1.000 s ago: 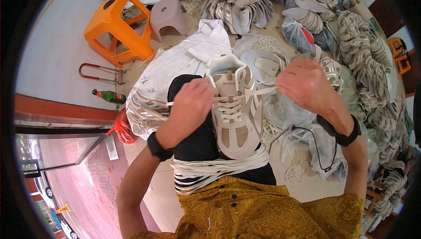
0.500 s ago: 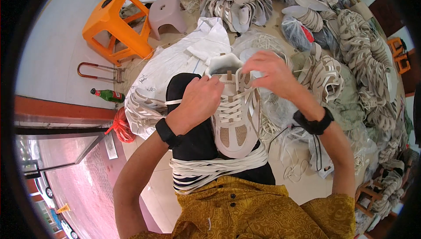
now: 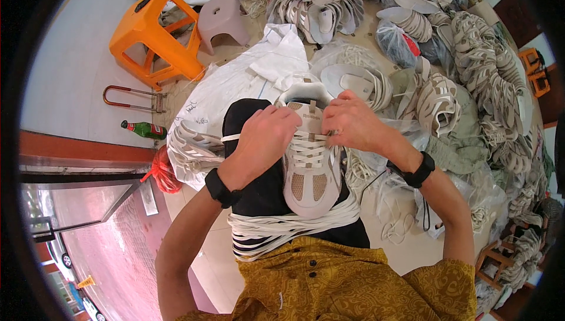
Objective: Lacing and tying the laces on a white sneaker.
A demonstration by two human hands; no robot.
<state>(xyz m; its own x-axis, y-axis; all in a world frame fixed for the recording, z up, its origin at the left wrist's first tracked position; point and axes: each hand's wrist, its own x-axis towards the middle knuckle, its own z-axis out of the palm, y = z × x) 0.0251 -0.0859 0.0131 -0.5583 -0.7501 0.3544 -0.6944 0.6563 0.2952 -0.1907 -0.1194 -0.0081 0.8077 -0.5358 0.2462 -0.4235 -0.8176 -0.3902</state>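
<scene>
Between our two hands: a beige-and-white sneaker (image 3: 311,191) rests on our black-clad right thigh, toe toward us, collar away.
Left hand: our left hand (image 3: 266,135) meets the sneaker's upper left side, fingers bent together beside the tongue; we cannot tell whether they pinch the lace or only the eyelet edge.
Right hand: our right hand (image 3: 355,123) is at the opposite edge, thumb and fingertips close together near the top eyelets; whether they are clamped on lace is hidden from us.
Lacing: flat cream lace (image 3: 309,150) crosses the sneaker's front in rows, below and between our fingertips.
Lap: a bundle of loose white laces (image 3: 294,228) lies across our thighs, just below the toe.
White sack: a woven sack (image 3: 226,91) spreads beyond our left knee, with striped sneakers (image 3: 195,150) at its near edge; we cannot tell whether they lie inside.
Red bag: a knotted plastic bag (image 3: 165,171) sits near those sneakers, its contents unclear to us.
Clear grey bag: farther off to our right, a see-through bag (image 3: 395,44) shows something red within.
Green bottle: glass (image 3: 144,129), near the wall to our left.
</scene>
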